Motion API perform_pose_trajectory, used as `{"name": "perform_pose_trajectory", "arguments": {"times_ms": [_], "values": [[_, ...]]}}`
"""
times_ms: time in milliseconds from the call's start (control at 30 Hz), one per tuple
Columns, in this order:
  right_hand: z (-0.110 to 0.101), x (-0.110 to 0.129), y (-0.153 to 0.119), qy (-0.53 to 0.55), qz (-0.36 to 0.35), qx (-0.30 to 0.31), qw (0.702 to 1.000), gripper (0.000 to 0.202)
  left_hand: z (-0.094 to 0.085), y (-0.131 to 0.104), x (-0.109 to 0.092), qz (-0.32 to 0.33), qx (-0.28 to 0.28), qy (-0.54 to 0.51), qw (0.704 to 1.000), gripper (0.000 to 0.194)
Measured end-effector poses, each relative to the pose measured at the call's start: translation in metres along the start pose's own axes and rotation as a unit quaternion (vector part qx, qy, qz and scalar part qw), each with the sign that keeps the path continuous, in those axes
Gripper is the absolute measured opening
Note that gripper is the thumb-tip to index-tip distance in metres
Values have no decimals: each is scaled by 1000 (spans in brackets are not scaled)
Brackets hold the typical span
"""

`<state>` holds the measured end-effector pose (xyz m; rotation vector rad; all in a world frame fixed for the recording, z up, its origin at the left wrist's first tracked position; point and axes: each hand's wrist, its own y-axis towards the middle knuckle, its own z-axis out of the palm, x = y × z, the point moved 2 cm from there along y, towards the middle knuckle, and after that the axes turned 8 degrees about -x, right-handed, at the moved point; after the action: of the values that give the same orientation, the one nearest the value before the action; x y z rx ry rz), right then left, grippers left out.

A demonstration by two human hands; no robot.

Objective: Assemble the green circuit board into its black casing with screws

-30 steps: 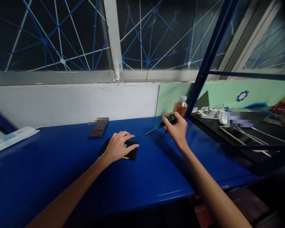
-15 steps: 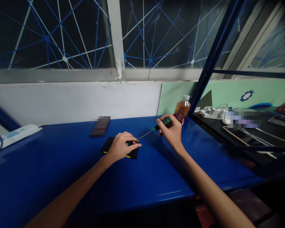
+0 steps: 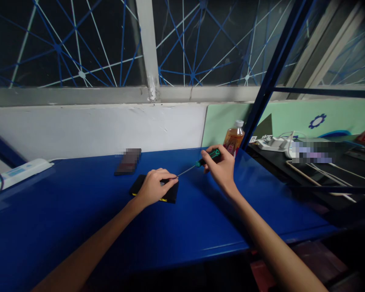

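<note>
My right hand (image 3: 219, 167) grips a green and black screwdriver (image 3: 212, 157) by its handle, in the middle of the view. The thin shaft slants down to the left, and its tip meets the fingertips of my left hand (image 3: 157, 184). That hand rests over a flat black case (image 3: 171, 196) with yellow marks along its near edge. Thumb and index finger of my left hand are pinched together at the tip; anything small between them is hidden.
A dark flat object (image 3: 128, 162) lies behind the case on the blue table (image 3: 182, 239). A bottle (image 3: 233, 138) stands near the back edge, beside a blue metal post. At far left is a white power strip (image 3: 21, 175); cables and chargers sit on the black surface at right.
The thumb and index finger of my left hand have closed together at the screwdriver tip. My right hand has shifted very slightly with the screwdriver.
</note>
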<state>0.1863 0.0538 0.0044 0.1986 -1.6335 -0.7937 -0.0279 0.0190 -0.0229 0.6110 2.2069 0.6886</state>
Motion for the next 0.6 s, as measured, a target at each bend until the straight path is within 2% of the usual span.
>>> {"name": "perform_pose_trajectory", "arguments": {"times_ms": [600], "values": [[-1,2,1,-1,1,-7,1000,17,0,0,1,14,1,7,1000,13]]}}
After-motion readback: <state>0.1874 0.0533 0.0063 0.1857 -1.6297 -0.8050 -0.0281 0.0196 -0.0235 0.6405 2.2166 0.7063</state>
